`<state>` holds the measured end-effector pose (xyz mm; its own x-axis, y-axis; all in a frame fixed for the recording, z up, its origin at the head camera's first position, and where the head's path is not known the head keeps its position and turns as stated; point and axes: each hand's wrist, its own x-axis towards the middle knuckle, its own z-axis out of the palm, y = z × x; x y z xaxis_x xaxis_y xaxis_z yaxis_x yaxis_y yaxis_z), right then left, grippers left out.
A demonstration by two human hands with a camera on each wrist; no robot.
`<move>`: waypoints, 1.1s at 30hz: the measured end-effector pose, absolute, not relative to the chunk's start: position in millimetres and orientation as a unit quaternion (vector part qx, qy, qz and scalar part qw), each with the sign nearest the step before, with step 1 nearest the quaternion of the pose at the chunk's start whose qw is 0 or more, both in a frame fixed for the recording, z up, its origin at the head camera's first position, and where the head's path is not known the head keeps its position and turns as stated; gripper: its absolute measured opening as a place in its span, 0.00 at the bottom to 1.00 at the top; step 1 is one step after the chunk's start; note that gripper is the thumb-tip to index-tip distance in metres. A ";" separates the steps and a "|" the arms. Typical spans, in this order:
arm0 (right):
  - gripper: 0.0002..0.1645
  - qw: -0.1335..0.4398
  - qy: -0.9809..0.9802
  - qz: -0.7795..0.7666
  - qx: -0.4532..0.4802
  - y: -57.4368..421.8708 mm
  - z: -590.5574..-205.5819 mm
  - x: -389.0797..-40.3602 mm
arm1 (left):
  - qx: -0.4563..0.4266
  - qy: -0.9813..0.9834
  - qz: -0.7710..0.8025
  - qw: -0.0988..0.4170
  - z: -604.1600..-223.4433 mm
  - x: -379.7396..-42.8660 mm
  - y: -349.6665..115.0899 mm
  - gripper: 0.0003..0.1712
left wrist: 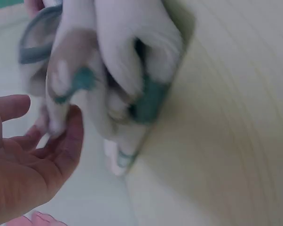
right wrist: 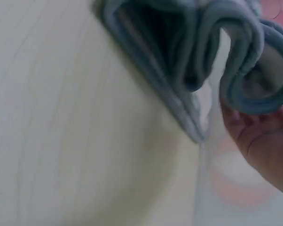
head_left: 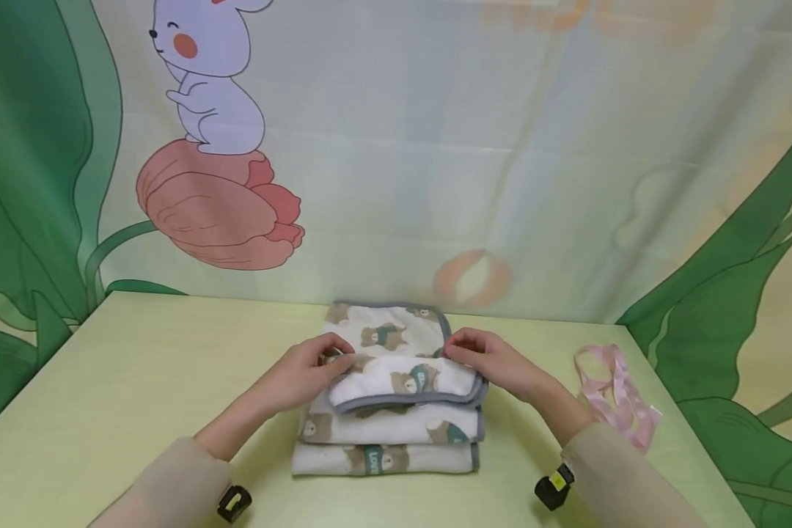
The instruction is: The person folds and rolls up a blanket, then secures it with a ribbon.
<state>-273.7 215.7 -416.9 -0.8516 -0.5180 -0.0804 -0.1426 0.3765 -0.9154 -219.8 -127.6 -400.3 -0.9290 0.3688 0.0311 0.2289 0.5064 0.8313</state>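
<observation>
White blanket (head_left: 383, 386) with brown-and-teal bear print (head_left: 414, 380), grey-blue edging (head_left: 402, 400), pale yellow table (head_left: 171, 352), pink ribbon (head_left: 624, 400) at right, green-leaf-patterned far backdrop (head_left: 383, 198)

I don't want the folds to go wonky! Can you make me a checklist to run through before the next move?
1. Left grip touching the top fold: ok, at its left end. How tightly: cannot tell.
2. Right grip touching the top fold: ok, at its right end.
3. Left ends of the layers lined up: not ok, the top fold's end sits further right than the bottom layer's.
4. Ribbon apart from the cloth: ok, it lies on the table to the right.
5. Just one cloth in the pile: cannot tell.
</observation>
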 end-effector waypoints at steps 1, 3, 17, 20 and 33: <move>0.22 0.176 0.812 -0.523 -0.189 216.2 -420.0 -275.8 | 0.167 0.867 0.463 0.077 -403.4 -222.5 -129.0 0.16; 0.24 0.167 0.817 -0.526 -0.168 218.0 -425.4 -277.6 | 0.161 0.868 0.462 0.086 -409.8 -227.1 -132.9 0.19; 0.25 0.190 0.795 -0.548 -0.175 240.9 -440.3 -274.9 | 0.301 0.834 0.446 0.119 -426.9 -244.4 -148.2 0.23; 0.18 0.172 0.804 -0.540 -0.181 242.3 -446.5 -273.0 | 0.315 0.836 0.440 0.095 -429.5 -245.5 -143.6 0.13; 0.17 0.067 0.823 -0.559 -0.070 218.0 -449.7 -295.3 | 0.118 0.874 0.471 0.021 -427.5 -275.7 -137.2 0.10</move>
